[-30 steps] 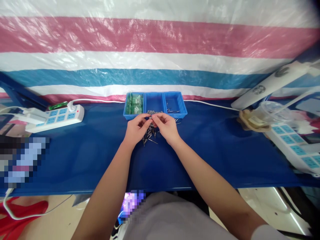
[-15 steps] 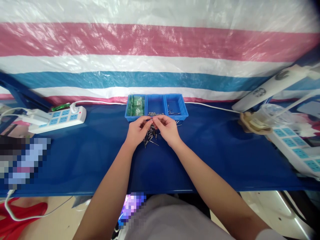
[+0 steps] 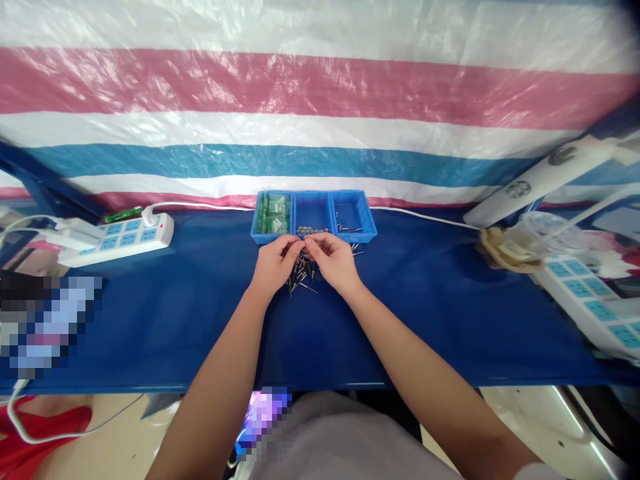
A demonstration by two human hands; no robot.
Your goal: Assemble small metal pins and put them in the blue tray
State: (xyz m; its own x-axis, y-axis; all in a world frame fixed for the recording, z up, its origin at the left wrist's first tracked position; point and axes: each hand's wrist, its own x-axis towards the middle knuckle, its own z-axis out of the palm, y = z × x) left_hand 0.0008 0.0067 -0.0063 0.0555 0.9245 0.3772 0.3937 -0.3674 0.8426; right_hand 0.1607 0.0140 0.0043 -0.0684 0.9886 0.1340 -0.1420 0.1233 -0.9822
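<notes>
My left hand (image 3: pixel 277 262) and my right hand (image 3: pixel 334 260) meet fingertip to fingertip just in front of a blue three-part bin (image 3: pixel 313 193). Both are pinched closed; whatever sits between the fingertips is too small to make out. Beneath them lies a loose pile of thin metal pins or rods (image 3: pixel 301 275), partly covered by the hands. Green plastic packets (image 3: pixel 276 212) fill the left compartment. Small round metal pieces (image 3: pixel 313 231) line the front of the middle one, and a few thin metal rods (image 3: pixel 349 229) lie in the right one.
A white power strip (image 3: pixel 125 235) with plugs stands at the left, another power strip (image 3: pixel 593 297) at the right. Beside the latter are a clear plastic cup (image 3: pixel 525 243) and a white tube (image 3: pixel 540 177). A white cable (image 3: pixel 425 213) runs behind the bin along the striped sheet (image 3: pixel 320 160).
Both hands stay together at nearly the same spot, with only slight finger movement. The whole view has shifted down very slightly.
</notes>
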